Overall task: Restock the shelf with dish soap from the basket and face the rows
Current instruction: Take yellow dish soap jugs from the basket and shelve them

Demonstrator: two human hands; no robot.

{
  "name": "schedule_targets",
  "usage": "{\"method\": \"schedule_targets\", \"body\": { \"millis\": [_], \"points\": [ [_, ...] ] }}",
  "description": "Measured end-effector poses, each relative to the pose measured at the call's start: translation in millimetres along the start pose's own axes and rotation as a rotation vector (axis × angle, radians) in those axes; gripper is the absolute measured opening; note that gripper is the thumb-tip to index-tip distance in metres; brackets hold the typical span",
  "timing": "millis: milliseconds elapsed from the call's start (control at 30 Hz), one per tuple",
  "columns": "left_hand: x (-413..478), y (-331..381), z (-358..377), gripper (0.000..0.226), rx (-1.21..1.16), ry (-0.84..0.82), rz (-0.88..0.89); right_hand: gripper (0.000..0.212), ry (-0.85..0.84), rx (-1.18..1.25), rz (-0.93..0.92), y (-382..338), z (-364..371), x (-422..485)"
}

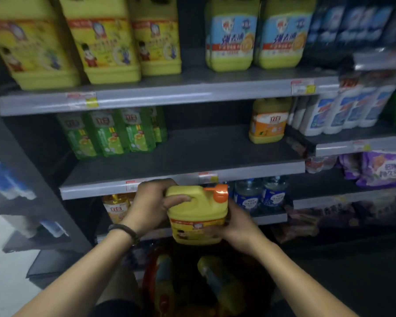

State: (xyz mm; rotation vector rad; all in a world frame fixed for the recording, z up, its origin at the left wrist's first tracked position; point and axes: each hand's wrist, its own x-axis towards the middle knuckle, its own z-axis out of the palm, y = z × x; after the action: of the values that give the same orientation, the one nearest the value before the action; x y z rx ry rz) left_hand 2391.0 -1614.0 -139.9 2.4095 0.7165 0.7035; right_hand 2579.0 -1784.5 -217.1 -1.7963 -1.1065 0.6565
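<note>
Yellow dish-soap jug (197,216), placing step: held above basket (148,268), before middle shelf (204,152) lip.
Left grip (153,207) curled round handle, right grip (236,227) wrapped round lower side; next likely: raise, set onto shelf, label outward.

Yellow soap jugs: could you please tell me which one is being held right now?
The orange-capped jug low in the middle, gripped by the left hand and right hand; the other yellow jugs stand on the top shelf.

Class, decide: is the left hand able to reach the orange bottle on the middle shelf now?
Probably not yet: the left hand grips the yellow jug by its handle, though the middle shelf beyond looks unobstructed.
</note>
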Motion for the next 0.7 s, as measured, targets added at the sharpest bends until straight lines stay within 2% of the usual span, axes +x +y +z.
{"method": "schedule_targets", "body": {
  "millis": [267,333,400,533,600,700],
  "points": [
    [42.2,70.1,-91.9,0.027,-0.188,0.274,0.021,0.06,0.082,0.057,-0.198,-117.4,-67.8,27.4],
    [49.5,74.8,-106.1,0.032,-0.225,0.346,0.05,0.056,0.096,0.107,-0.229,-144.3,-83.4,33.4],
    [53.6,75.8,-115.7,0.04,-0.298,0.297,0.038,0.056,0.101,0.148,-0.269,-170.5,-96.6,40.2],
    [63.5,76.3,-128.0,0.062,-0.412,0.088,0.066,0.059,0.152,0.174,-0.358,-221.8,-117.1,59.2],
    [76.7,79.6,-138.6,0.068,-0.481,0.11,0.109,0.061,0.136,0.162,-0.376,-247.0,-127.6,70.7],
    [106.6,87.1,-158.9,0.06,-0.541,0.152,0.146,0.063,0.137,0.128,-0.397,-281.5,-140.4,94.2]
  ]
}}
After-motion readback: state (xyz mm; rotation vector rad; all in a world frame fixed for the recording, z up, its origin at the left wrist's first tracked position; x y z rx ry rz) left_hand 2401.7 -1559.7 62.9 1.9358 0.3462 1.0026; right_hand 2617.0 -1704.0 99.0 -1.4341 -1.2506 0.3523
